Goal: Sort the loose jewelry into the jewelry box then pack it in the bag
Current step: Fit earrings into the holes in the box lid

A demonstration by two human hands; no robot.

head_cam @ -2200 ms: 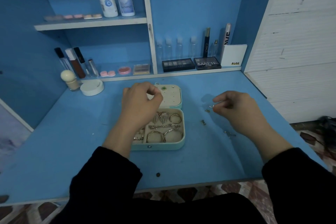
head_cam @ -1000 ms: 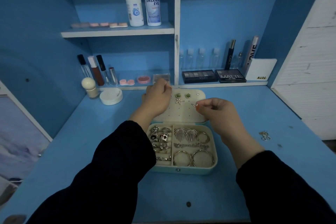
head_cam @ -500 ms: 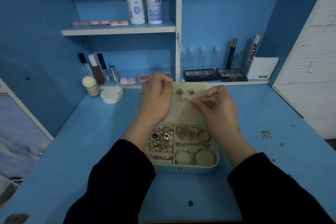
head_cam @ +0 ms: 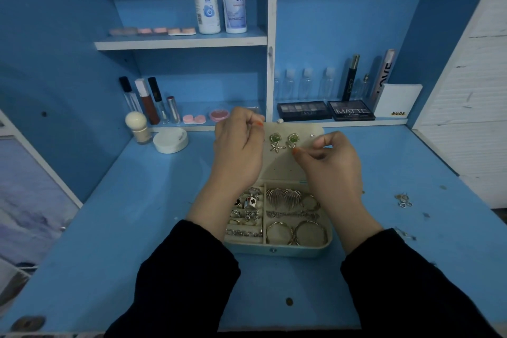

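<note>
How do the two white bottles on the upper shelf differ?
The left bottle has a dark band under its cap and a round blue logo; the DREAM EYE bottle shows large blue lettering, no dark band. The left bottle looks slimmer than the DREAM EYE bottle. Both are white, upright, side by side on the upper shelf.
</note>
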